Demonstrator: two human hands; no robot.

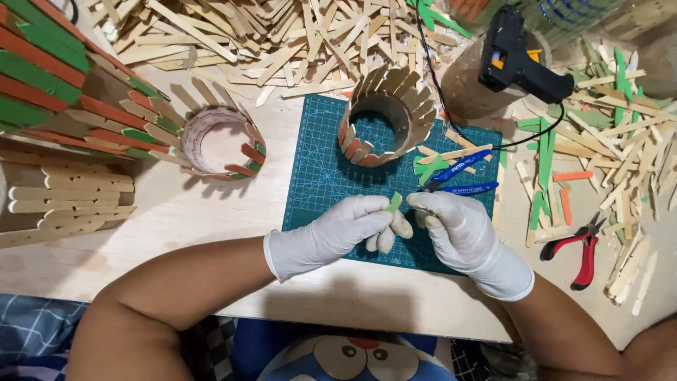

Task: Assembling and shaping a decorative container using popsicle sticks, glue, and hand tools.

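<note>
green stick piece [394, 202], pinched (both gloved hands)

Worktop [211, 219]: pale, plywood-like surface, evenly lit from above; soft shadows fall toward the near edge. Green gridded cutting mat [317, 169] lies flat at centre. Loose plain craft sticks [282, 35] are heaped along the far edge. Below the near edge, blue checked fabric [28, 331] and a cartoon-print cushion [352, 356] are visible. Walls, windows not visible.
</note>
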